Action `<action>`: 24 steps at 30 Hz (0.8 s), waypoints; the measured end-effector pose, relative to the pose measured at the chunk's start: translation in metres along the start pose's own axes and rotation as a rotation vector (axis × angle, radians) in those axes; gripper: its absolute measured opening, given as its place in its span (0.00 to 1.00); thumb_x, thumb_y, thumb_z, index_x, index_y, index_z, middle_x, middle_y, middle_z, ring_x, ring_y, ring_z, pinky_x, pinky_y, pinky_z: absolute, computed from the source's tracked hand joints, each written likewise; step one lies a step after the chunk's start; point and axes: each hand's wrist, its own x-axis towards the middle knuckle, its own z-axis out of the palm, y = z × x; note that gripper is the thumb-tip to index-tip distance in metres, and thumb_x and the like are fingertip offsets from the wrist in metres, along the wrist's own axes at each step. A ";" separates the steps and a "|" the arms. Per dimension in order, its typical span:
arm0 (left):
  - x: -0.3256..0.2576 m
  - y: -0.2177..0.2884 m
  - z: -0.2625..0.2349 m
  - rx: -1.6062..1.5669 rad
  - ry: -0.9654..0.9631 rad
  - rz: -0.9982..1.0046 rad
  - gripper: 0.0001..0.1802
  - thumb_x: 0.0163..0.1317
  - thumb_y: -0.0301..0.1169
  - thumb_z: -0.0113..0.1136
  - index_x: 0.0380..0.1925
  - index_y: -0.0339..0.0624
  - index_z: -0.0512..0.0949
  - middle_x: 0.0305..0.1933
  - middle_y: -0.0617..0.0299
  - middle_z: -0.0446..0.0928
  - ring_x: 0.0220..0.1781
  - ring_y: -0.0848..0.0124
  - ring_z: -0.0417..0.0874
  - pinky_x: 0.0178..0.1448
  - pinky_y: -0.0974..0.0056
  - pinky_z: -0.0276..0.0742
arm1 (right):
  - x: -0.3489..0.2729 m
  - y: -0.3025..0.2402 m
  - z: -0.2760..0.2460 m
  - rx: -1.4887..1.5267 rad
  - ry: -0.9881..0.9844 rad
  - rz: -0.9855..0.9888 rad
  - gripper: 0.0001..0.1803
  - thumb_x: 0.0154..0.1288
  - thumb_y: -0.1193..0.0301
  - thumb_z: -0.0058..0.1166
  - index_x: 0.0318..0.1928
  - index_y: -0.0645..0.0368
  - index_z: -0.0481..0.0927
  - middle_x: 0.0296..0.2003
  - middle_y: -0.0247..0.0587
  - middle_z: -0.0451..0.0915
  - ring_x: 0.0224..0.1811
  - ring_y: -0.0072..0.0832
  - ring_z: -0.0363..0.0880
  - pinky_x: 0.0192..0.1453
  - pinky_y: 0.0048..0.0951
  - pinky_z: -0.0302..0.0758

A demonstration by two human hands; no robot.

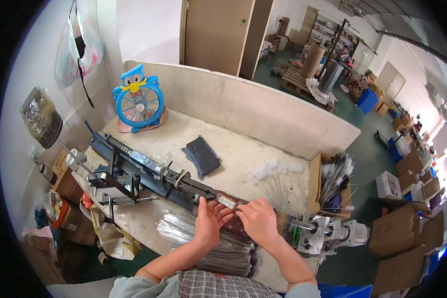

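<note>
Both my hands are over the long dark metal bench machine (pixel 149 171). My left hand (pixel 211 221) is palm up beside its middle, thumb raised and fingers apart, loosely bent; I see nothing held in it. My right hand (pixel 258 218) is closed, thumb and fingertips pinched together just right of the left fingers; what they pinch is too small or hidden to tell. A small white strip-like piece (pixel 227 201) lies on the machine just beyond the fingertips. A thick bundle of thin silvery wires (pixel 208 248) lies under my forearms, along the near table side.
Wires with fluffy white tips (pixel 278 171) lie spread on the table (pixel 233 144). A box of similar wires (pixel 333 179) stands right. A silvery motor-like unit (pixel 333 231) sits at the machine's right end. Beyond are a dark flat pad (pixel 202 155) and a blue fan (pixel 140 107).
</note>
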 end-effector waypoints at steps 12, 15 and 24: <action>-0.018 0.027 -0.040 0.383 -0.056 -0.136 0.25 0.63 0.37 0.53 0.58 0.37 0.63 0.54 0.56 0.73 0.52 0.65 0.76 0.53 0.59 0.73 | -0.018 0.004 -0.019 0.298 0.158 0.003 0.07 0.53 0.74 0.59 0.36 0.57 0.81 0.25 0.34 0.79 0.28 0.32 0.78 0.30 0.29 0.74; -0.013 0.052 -0.125 0.252 0.328 0.167 0.21 0.59 0.34 0.58 0.52 0.41 0.68 0.47 0.61 0.75 0.41 0.69 0.78 0.42 0.65 0.73 | -0.042 0.010 -0.004 0.320 0.048 0.029 0.08 0.55 0.72 0.58 0.37 0.56 0.81 0.24 0.36 0.80 0.27 0.32 0.79 0.29 0.30 0.75; -0.039 0.187 -0.384 -0.041 0.883 0.653 0.19 0.50 0.53 0.67 0.27 0.51 0.76 0.20 0.71 0.74 0.22 0.81 0.73 0.23 0.77 0.65 | -0.062 0.007 0.024 0.302 -0.577 0.334 0.12 0.54 0.64 0.57 0.39 0.53 0.82 0.30 0.39 0.82 0.34 0.36 0.81 0.37 0.37 0.76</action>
